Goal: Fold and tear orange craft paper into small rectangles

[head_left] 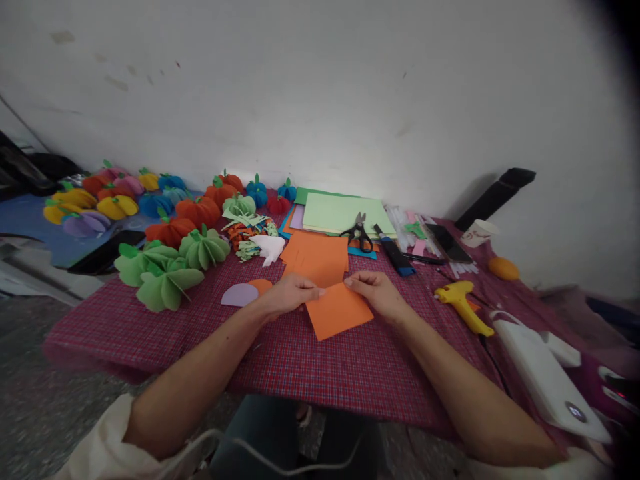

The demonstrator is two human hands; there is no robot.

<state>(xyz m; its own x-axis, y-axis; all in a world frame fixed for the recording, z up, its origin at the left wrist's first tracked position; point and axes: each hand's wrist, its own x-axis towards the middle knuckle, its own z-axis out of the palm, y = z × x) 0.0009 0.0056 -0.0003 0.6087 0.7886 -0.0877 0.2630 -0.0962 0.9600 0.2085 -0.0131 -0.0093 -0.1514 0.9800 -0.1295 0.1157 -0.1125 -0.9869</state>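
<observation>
Both my hands hold one orange paper sheet (337, 310) just above the red checked cloth (310, 360). My left hand (290, 293) pinches its upper left edge, fingers closed. My right hand (376, 292) pinches the upper right edge, fingers closed too. A stack of orange sheets (316, 257) lies right behind it. A lilac half-disc (239, 295) and an orange half-disc (261, 285) lie to the left of my left hand.
Paper pumpkins in green (165, 270), orange (197, 212), yellow and blue fill the left. Black scissors (358, 233) lie on light green sheets (345, 213). A yellow glue gun (463, 303), a phone (449, 243) and a white device (545, 380) are on the right.
</observation>
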